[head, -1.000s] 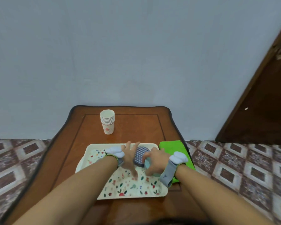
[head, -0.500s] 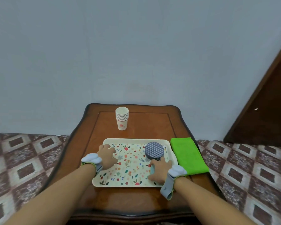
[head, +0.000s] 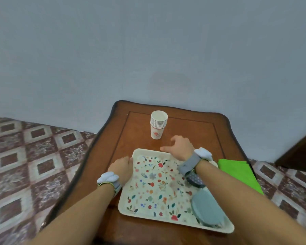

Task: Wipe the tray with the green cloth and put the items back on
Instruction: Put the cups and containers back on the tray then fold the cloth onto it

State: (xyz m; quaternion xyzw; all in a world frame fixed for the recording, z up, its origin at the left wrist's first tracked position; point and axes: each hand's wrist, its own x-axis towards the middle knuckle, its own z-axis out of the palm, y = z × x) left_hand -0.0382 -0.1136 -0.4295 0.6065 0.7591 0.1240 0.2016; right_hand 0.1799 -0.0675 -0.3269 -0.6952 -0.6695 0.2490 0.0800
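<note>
Tray (head: 166,184) under both hands (head: 179,147)

A glossy brown wooden table (head: 184,131) holds a cream floral rectangular tray (head: 159,188), stacked white paper cups (head: 158,125), and a folded green cloth (head: 238,172).

Soft even light; faint shadows; slight motion blur; wide-angle bending at edges.

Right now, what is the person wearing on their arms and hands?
Both forearms are bare, with no sleeves or gloves in view. The left hand has a grey wrist strap edged in green, topped by a pale, cloud-shaped padded piece. The right hand wears a matching, wider grey strap with a small dark mark and the same pale cloud-shaped piece.
</note>
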